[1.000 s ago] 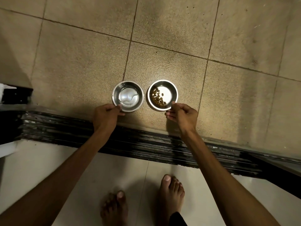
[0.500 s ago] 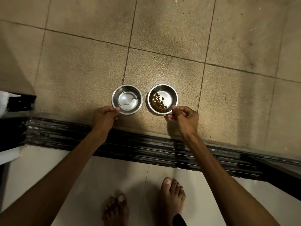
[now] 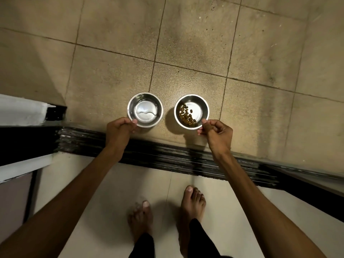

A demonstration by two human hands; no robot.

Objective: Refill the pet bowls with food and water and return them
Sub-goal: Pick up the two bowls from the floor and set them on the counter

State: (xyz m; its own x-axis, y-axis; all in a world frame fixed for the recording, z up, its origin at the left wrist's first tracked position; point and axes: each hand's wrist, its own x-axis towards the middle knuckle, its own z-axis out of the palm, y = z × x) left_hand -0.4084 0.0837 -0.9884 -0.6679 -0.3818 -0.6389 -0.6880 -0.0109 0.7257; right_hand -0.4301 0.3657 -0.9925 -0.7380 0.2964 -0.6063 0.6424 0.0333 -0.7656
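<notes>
Two steel bowls sit side by side, apart, on the tiled floor (image 3: 186,43) just beyond the door track (image 3: 167,155). The water bowl (image 3: 145,109) holds shallow water; the food bowl (image 3: 191,111) holds kibble (image 3: 186,115) bunched at its near-left side. The left hand (image 3: 119,130) pinches the water bowl's near rim; the right hand (image 3: 216,132) pinches the food bowl's near rim, other fingers curled. Whether either bowl is fully grounded cannot be told. Recommendation: keep both level, set flat, then release the water bowl gently to prevent slopping.
</notes>
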